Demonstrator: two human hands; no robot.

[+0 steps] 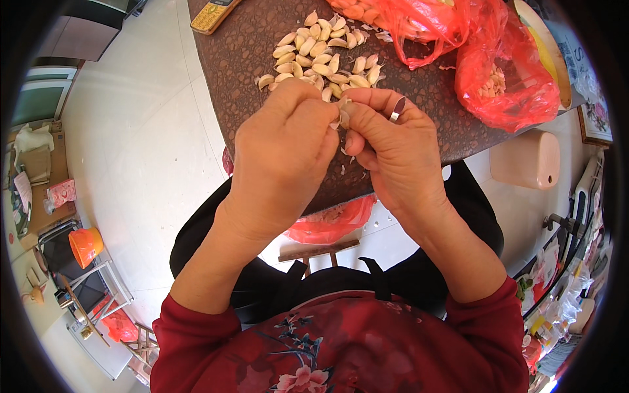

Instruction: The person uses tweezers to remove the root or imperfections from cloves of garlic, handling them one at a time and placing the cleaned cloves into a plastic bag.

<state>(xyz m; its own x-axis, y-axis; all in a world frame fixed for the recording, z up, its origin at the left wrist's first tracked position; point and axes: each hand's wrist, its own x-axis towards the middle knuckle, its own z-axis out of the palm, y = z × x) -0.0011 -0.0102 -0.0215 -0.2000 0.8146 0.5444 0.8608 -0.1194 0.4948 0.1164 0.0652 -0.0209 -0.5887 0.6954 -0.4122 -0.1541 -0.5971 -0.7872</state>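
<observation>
My left hand (285, 147) and my right hand (398, 142) meet over the near end of a dark patterned table (236, 73). Between their fingertips is a garlic clove (345, 114) with loose papery skin, pinched from both sides and partly hidden by the fingers. A ring sits on a finger of my right hand. Just beyond the hands lies a pile of unpeeled garlic cloves (319, 49). Small bits of skin (343, 169) are scattered on the tabletop below the fingers.
Red plastic bags (511, 83) with pale contents lie at the table's right. A yellow keypad phone (211, 17) rests at the far left corner. Below the near edge hangs or stands another red bag (334, 221), above a wooden stool (319, 250). A beige bin (526, 159) is on the floor, right.
</observation>
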